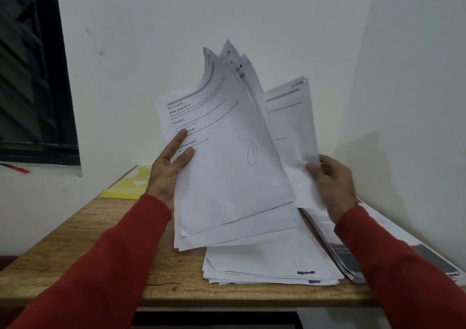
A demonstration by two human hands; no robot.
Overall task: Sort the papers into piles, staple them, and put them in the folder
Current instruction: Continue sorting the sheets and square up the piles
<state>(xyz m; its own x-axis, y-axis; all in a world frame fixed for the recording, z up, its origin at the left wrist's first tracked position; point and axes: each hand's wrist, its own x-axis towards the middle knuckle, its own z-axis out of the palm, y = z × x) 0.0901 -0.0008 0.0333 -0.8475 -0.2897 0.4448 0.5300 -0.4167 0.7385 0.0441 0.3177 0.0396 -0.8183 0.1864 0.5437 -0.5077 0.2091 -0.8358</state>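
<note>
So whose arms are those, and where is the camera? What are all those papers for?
The camera sits on a person's head and looks down, so you see their own two arms in red sleeves, just as they do. There is only this one picture, and no machine.

The left hand holds up a fanned bundle of printed sheets. The right hand grips another sheet behind them.

Below is a wooden table. On it lie a pile of white papers, a second pile with dark covers on the right, and something flat and yellow at the back, perhaps the folder. The person seems to be sorting the papers.
</note>
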